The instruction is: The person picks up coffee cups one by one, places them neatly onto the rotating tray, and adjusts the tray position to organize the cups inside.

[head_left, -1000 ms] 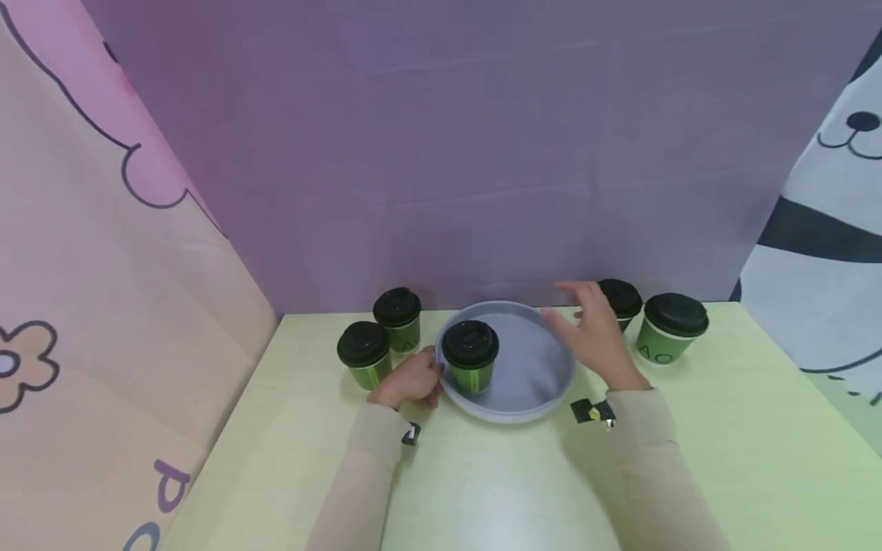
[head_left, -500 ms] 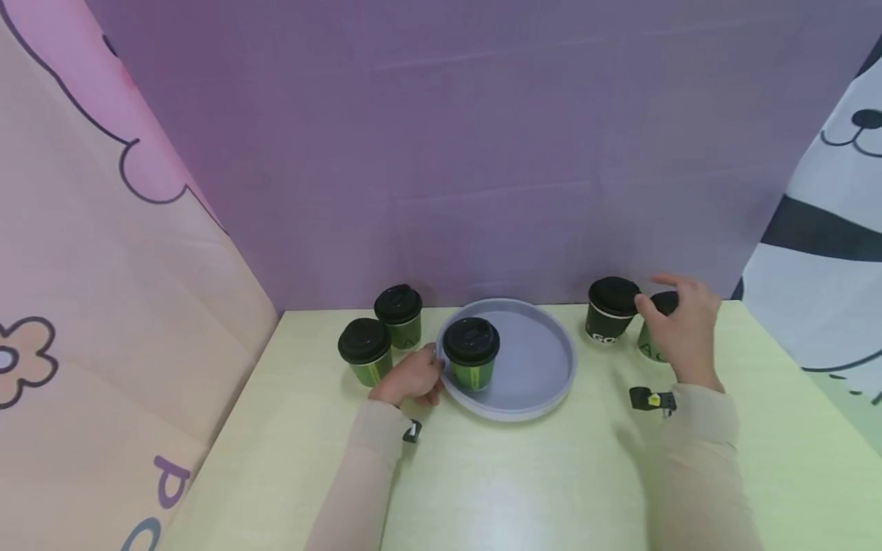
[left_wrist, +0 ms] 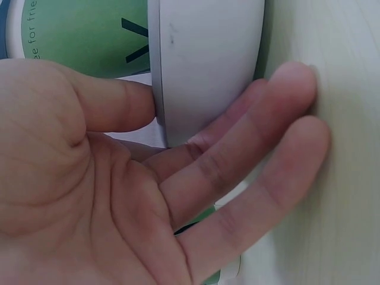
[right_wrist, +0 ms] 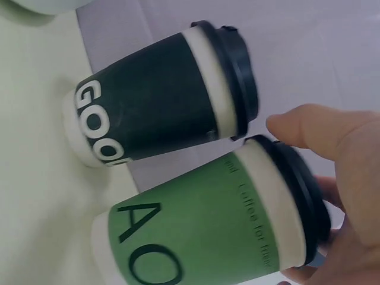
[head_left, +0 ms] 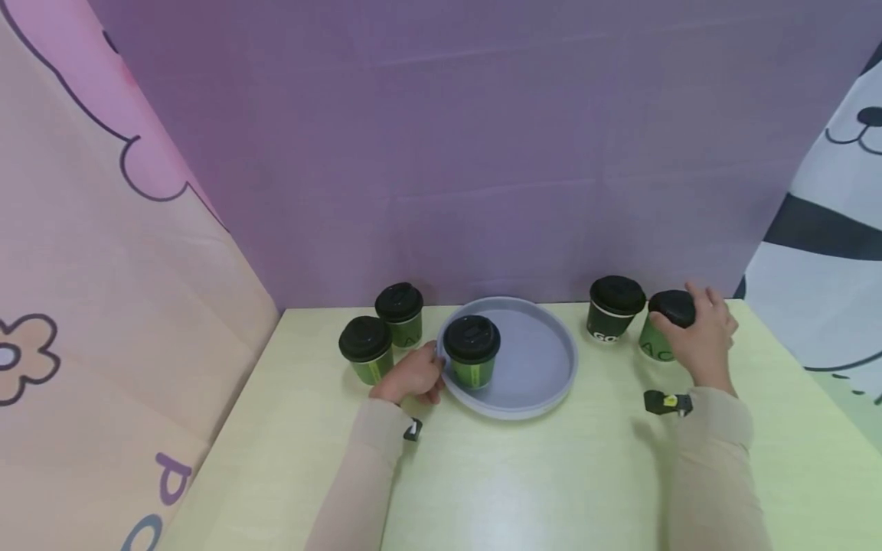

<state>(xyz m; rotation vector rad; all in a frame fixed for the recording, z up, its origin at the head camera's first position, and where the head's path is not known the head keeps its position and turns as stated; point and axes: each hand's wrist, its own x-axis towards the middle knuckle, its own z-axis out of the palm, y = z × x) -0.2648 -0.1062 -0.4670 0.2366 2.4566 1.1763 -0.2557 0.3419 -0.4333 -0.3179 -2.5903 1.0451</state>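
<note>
My left hand (head_left: 416, 375) holds the rim of a round grey tray (head_left: 534, 356) at its left side; in the left wrist view the thumb presses the rim and the fingers (left_wrist: 237, 154) reach along the outer wall. On the tray stands a green paper cup (head_left: 472, 375) with a black lid. At the right, my right hand (head_left: 703, 337) spreads around the lid of another green cup (right_wrist: 196, 219), upright on the table. The thumb (right_wrist: 303, 127) stands off the lid's near edge, while the other fingers are partly hidden behind that lid.
A dark cup (head_left: 612, 314) with white lettering stands just left of that green cup. Two more lidded green cups, one nearer (head_left: 367, 352) and one farther (head_left: 401, 314), stand left of the tray. A purple cloth wall (head_left: 482, 153) closes off the table's back.
My right hand has moved right from beside the tray, past the dark cup, to the rightmost green cup. The left hand has kept its place at the tray's rim.
</note>
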